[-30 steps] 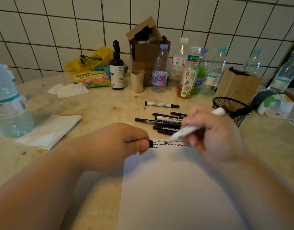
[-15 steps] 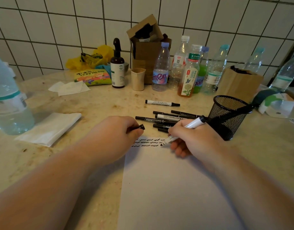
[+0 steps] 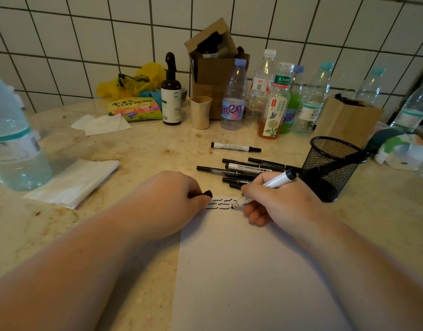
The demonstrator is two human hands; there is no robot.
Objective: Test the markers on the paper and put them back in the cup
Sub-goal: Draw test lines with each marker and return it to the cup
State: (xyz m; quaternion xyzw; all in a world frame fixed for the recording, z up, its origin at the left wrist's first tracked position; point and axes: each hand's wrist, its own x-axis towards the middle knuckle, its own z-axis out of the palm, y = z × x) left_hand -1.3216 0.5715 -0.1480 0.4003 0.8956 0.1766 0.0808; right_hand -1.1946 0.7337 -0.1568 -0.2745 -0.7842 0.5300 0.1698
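Observation:
A white sheet of paper (image 3: 248, 271) lies in front of me with wavy black test lines (image 3: 220, 203) at its top edge. My right hand (image 3: 275, 199) grips a white marker (image 3: 275, 181), its tip touching the paper at the right end of the lines. My left hand (image 3: 167, 201) rests on the paper's top left corner, pinching the black cap (image 3: 207, 194). Several black and white markers (image 3: 244, 169) lie in a pile behind the paper, and one more marker (image 3: 235, 147) lies apart further back. The black mesh cup (image 3: 330, 167) stands to the right.
A large water bottle (image 3: 13, 144) and a folded napkin (image 3: 73, 181) sit at the left. Along the tiled wall stand a dark pump bottle (image 3: 171, 94), a beige cup (image 3: 200, 112), cardboard boxes (image 3: 213, 68) and several drink bottles (image 3: 275, 101).
My right hand came down and left, bringing the marker tip onto the paper at the second row of lines. My left hand shifted slightly back with the cap.

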